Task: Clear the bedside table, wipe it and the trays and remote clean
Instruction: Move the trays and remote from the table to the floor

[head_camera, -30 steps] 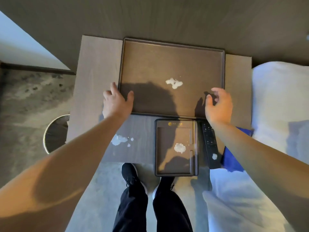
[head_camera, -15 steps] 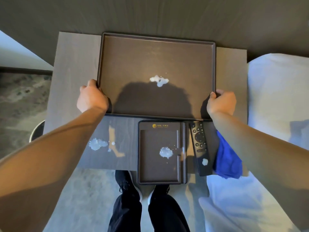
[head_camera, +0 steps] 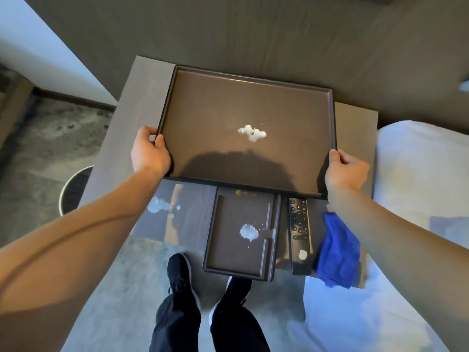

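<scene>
Brown large tray (head_camera: 291,102), long axis left-right, gripped by both hands.

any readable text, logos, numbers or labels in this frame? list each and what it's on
No text can be quoted.
Small tray: a gold round emblem with a short gold line of print beside it at the top edge, too small and blurred to read.
Remote: white button icons only, too small to make out; no legible brand or numbers.
Large tray, blue cloth, bedside table: no markings visible.
</scene>
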